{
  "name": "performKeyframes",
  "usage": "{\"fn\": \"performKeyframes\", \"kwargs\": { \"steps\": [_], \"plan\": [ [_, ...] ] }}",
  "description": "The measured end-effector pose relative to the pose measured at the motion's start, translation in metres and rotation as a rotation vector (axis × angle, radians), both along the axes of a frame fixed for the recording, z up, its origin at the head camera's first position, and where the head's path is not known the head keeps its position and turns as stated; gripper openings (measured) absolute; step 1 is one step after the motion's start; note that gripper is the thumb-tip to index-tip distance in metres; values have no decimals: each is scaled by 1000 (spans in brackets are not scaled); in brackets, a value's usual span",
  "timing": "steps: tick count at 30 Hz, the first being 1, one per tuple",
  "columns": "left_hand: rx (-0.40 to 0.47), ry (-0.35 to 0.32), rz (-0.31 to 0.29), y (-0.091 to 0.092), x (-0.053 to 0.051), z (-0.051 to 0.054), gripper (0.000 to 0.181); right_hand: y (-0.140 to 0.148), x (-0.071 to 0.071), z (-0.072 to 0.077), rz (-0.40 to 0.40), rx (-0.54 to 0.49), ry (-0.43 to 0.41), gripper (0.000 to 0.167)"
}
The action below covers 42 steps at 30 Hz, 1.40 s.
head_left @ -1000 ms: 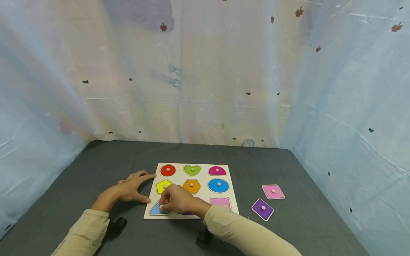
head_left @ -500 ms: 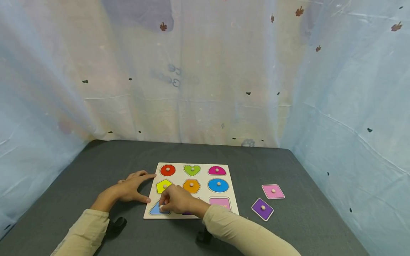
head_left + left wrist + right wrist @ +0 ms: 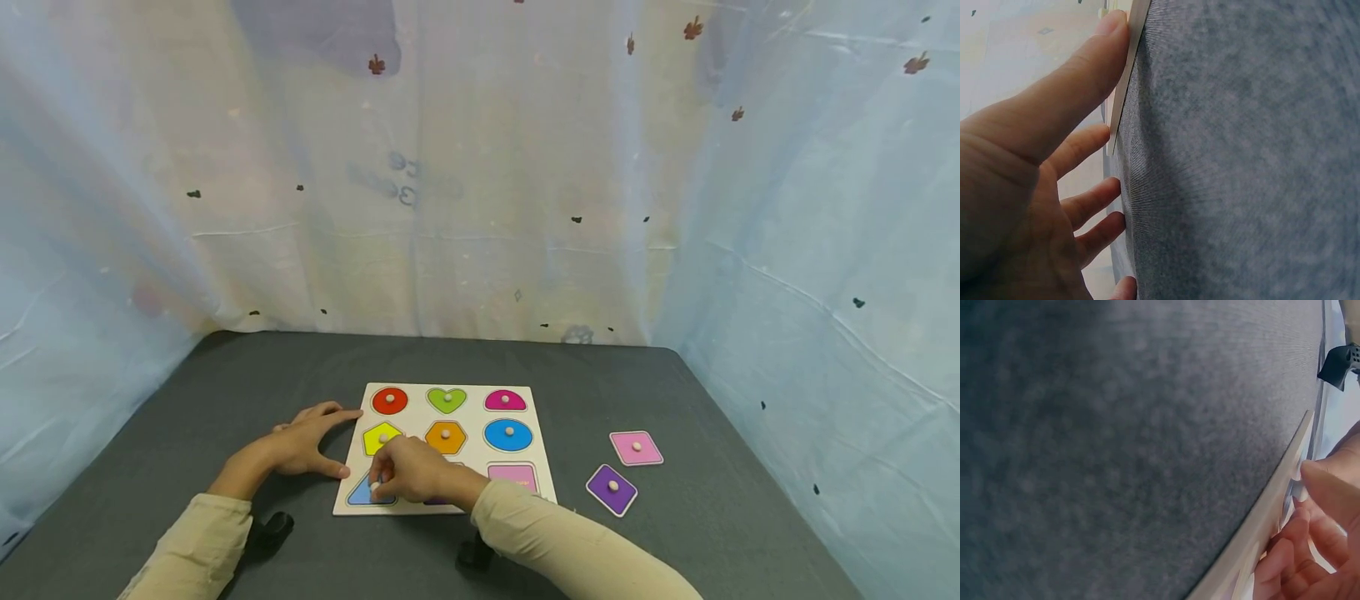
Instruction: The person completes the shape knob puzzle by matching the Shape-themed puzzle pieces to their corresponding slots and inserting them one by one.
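A cream wooden knob puzzle board (image 3: 417,402) lies flat on the table. My right hand (image 3: 420,471) pinches the small knob of the blue triangle piece (image 3: 360,494) between thumb and fingertips, at the board's near left corner. The right wrist view shows the same thumb (image 3: 1332,490) at that knob. Along the board's left edge my left hand (image 3: 303,443) is spread, thumb and forefinger touching the rim; in the left wrist view the thumb (image 3: 1094,62) lies on the edge. A purple shape in the near row is mostly hidden under my right hand.
Right of the board lie a pink rhombus piece (image 3: 637,448) and a purple rectangle piece (image 3: 612,490), both knobbed. Red circle (image 3: 384,407), green heart (image 3: 442,406) and other shapes sit in the board. A pink square (image 3: 513,475) shows no knob. Curtains (image 3: 480,167) surround the dark table.
The head view has shifted slightly, so everything sits a little further left. Both hands keep their places on the board, and the triangle piece shows no visible movement.
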<state>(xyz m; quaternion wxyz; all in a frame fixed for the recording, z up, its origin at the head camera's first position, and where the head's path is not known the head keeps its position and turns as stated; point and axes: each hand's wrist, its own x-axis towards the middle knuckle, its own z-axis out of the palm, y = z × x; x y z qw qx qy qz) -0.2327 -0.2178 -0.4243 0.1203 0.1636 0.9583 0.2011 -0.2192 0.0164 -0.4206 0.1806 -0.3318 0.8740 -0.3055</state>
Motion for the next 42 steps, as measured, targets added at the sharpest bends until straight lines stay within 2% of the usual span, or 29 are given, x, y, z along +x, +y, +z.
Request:
{"fn": "performKeyframes", "kwargs": {
  "steps": [7,12,25,33,42],
  "plan": [
    [8,-5,4,0,-2,-3,98,7,0,2,52,-82,-53,10],
    [2,-8,9,-1,-2,-5,99,16,0,4,76,-118,-39,15],
    [-6,-18,26,-3,-2,-5,99,40,0,13,8,-148,-11,12],
    [0,-32,35,0,-2,-3,101,55,-1,13,17,-160,32,12],
    [-4,-28,40,0,-4,-3,101,77,1,16,-45,-149,10,14]
  ]
}}
